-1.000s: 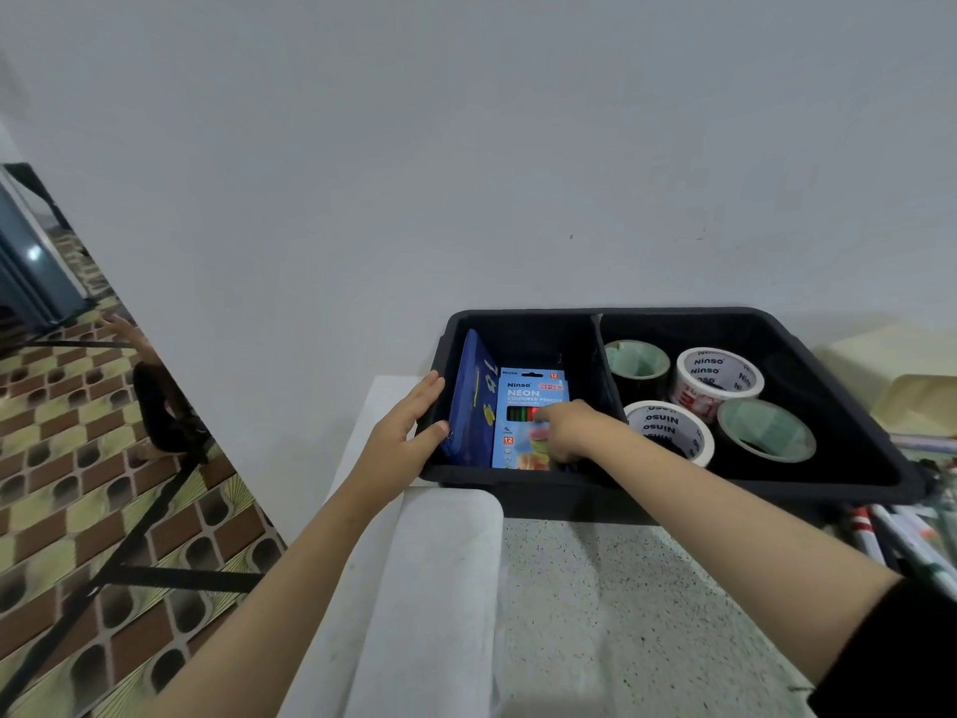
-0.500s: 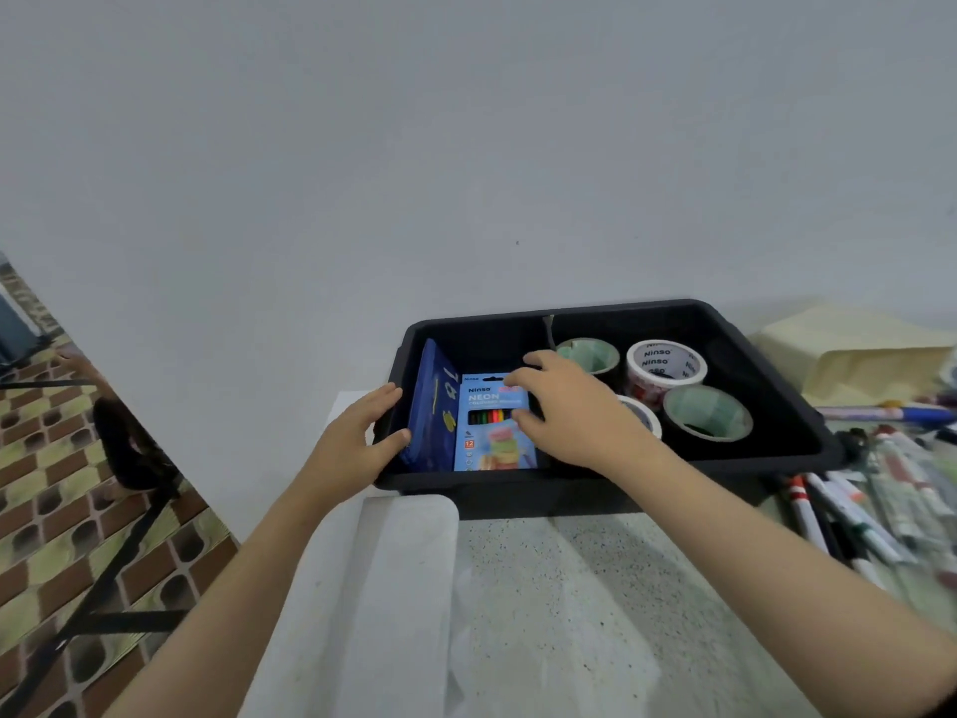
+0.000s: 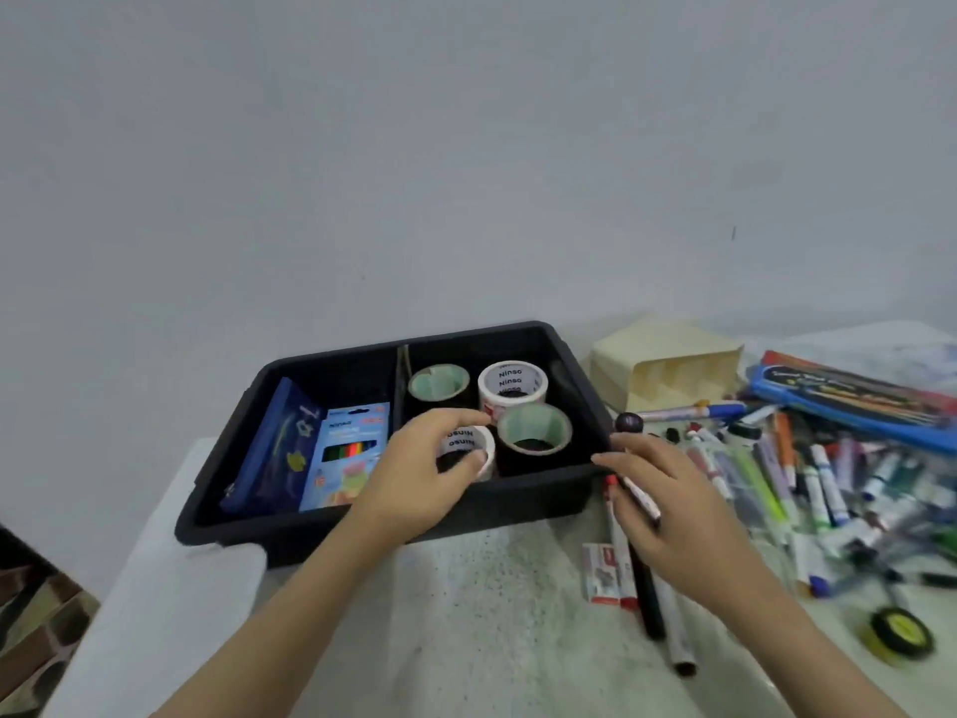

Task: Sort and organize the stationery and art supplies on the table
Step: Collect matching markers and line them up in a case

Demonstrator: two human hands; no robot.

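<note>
Left fingers [image 3: 451,420] curl round one of four tape rolls [image 3: 462,442]; right fingers [image 3: 638,449] pinch one marker [image 3: 628,423].

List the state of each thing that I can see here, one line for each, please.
left hand, grips the near white tape roll
right hand, holds a marker
black tray, on the table, two compartments
coloured pencil box, closed, leaning in left compartment
other tape rolls, three, flat in right compartment
cream box, tipped on its side
loose markers, unsorted pile
</note>
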